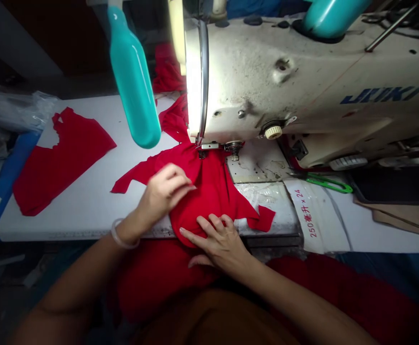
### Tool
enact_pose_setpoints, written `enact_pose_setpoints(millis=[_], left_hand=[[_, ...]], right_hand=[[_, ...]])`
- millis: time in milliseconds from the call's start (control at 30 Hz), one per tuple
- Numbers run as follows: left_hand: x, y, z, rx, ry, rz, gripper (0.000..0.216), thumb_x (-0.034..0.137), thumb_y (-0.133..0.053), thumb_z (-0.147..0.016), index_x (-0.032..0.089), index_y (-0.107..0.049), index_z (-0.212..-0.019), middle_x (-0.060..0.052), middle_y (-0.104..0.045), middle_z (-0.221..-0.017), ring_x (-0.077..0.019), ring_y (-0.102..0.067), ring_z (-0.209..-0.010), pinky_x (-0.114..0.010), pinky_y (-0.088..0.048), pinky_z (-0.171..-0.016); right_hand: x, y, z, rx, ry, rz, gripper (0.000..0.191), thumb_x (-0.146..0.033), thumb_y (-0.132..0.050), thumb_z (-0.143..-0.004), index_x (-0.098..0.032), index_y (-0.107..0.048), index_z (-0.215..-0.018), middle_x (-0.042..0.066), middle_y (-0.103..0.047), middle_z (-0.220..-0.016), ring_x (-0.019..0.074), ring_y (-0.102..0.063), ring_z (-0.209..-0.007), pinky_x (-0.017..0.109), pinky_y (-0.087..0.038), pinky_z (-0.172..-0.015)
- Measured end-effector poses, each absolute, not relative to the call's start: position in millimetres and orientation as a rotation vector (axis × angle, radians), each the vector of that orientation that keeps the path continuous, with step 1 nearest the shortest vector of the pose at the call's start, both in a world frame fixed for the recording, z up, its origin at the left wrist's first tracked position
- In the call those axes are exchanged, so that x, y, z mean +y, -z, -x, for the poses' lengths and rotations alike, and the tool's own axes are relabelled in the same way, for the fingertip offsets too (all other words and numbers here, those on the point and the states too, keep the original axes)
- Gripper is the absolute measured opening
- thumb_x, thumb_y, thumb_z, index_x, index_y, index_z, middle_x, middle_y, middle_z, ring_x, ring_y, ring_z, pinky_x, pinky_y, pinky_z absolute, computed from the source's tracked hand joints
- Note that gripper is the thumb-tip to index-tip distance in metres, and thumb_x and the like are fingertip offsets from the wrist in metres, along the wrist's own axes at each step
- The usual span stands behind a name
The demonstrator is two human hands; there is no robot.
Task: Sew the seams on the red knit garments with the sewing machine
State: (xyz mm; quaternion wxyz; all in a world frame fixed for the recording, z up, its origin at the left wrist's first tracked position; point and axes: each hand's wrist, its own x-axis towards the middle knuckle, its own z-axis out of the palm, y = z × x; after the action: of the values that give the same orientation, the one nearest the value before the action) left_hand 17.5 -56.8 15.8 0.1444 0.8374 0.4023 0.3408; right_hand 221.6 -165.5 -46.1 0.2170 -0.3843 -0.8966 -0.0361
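Observation:
A red garment piece (209, 191) lies on the sewing machine's bed, its upper part running beneath the presser foot (202, 152). My left hand (164, 189) is over the left side of this cloth, thumb and fingers drawn together in a slightly blurred pinch. Whatever is between those fingertips, I cannot make it out. Flat on the cloth near the table's front edge, my right hand (218, 239) has its fingers spread. The white sewing machine (248, 72) stands just beyond both hands, its needle area partly hidden by the head.
Another red cut piece (65, 158) is on the white table (87, 225) at left. A turquoise lamp (135, 91) hangs over the table. Green-handled snips (329, 183) rest at right beside a dark tray (396, 184). More red fabric (159, 282) drapes over the lap.

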Motion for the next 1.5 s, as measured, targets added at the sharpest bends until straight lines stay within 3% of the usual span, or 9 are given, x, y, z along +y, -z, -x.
enact_pose_setpoints(millis=[100, 233, 433, 667, 967, 1133, 1233, 1500], left_hand=[[-81, -2, -31, 0.971, -0.719, -2.545, 0.025, 0.028, -0.051, -0.101, 0.013, -0.071, -0.099, -0.004, -0.063, -0.084, -0.0103, -0.062, -0.072, -0.019, -0.052, -0.064], [-86, 14, -33, 1.011, -0.662, -2.562, 0.031, 0.03, -0.047, -0.103, 0.013, -0.07, -0.115, -0.006, -0.064, -0.086, -0.01, -0.063, -0.071, -0.019, -0.052, -0.063], [-86, 13, -33, 0.907, -0.825, -2.744, 0.021, 0.02, -0.052, -0.1, 0.013, -0.071, -0.104, -0.009, -0.07, -0.1, -0.0181, -0.066, -0.091, -0.031, -0.055, -0.08], [-93, 13, -30, 0.877, -0.659, -2.66, 0.026, 0.019, -0.047, -0.101, 0.01, -0.068, -0.112, -0.008, -0.066, -0.091, -0.0132, -0.065, -0.078, -0.022, -0.055, -0.066], [-91, 15, -33, 0.932, -0.727, -2.707, 0.024, 0.02, -0.047, -0.101, 0.015, -0.07, -0.107, -0.005, -0.067, -0.091, -0.0118, -0.066, -0.078, -0.021, -0.053, -0.066], [-95, 13, -29, 0.912, -0.592, -2.968, 0.024, 0.018, -0.05, -0.098, 0.016, -0.069, -0.114, -0.011, -0.067, -0.121, -0.02, -0.067, -0.091, -0.029, -0.055, -0.07], [-96, 9, -27, 0.902, -0.432, -3.044, 0.028, 0.016, -0.054, -0.094, 0.016, -0.067, -0.119, -0.012, -0.062, -0.135, -0.0223, -0.067, -0.089, -0.034, -0.055, -0.069], [-71, 8, -26, 0.972, -0.444, -2.972, 0.026, 0.016, -0.051, -0.095, 0.018, -0.07, -0.112, -0.007, -0.062, -0.137, -0.0194, -0.067, -0.083, -0.033, -0.054, -0.07]], right_hand=[[-166, 51, -220, -2.451, 0.133, 1.068, 0.07, -0.082, -0.061, -0.069, -0.042, -0.065, -0.126, 0.005, -0.064, -0.115, 0.0262, -0.045, -0.112, 0.042, -0.025, -0.1], [-167, 52, -220, -2.45, 0.15, 1.051, 0.066, -0.079, -0.061, -0.072, -0.042, -0.065, -0.127, 0.005, -0.064, -0.116, 0.0256, -0.044, -0.111, 0.041, -0.025, -0.101], [-167, 54, -221, -2.45, 0.169, 1.039, 0.062, -0.076, -0.06, -0.077, -0.041, -0.064, -0.128, 0.005, -0.063, -0.119, 0.0254, -0.044, -0.112, 0.041, -0.025, -0.101], [-168, 58, -223, -2.465, 0.195, 1.028, 0.062, -0.076, -0.058, -0.079, -0.041, -0.063, -0.13, 0.006, -0.062, -0.121, 0.0259, -0.043, -0.113, 0.041, -0.023, -0.103], [-168, 55, -222, -2.465, 0.218, 1.024, 0.062, -0.075, -0.06, -0.078, -0.041, -0.063, -0.13, 0.005, -0.062, -0.12, 0.0256, -0.043, -0.112, 0.041, -0.025, -0.103], [-168, 53, -224, -2.511, 0.184, 1.008, 0.064, -0.074, -0.061, -0.078, -0.038, -0.062, -0.131, 0.007, -0.061, -0.124, 0.0272, -0.043, -0.115, 0.042, -0.029, -0.1], [-168, 50, -226, -2.532, 0.163, 1.006, 0.063, -0.073, -0.061, -0.079, -0.037, -0.062, -0.131, 0.007, -0.061, -0.125, 0.0268, -0.044, -0.114, 0.042, -0.03, -0.099], [-148, 40, -231, -2.537, 0.177, 1.04, 0.06, -0.069, -0.057, -0.084, -0.03, -0.065, -0.128, 0.012, -0.062, -0.124, 0.0276, -0.047, -0.116, 0.042, -0.034, -0.098]])
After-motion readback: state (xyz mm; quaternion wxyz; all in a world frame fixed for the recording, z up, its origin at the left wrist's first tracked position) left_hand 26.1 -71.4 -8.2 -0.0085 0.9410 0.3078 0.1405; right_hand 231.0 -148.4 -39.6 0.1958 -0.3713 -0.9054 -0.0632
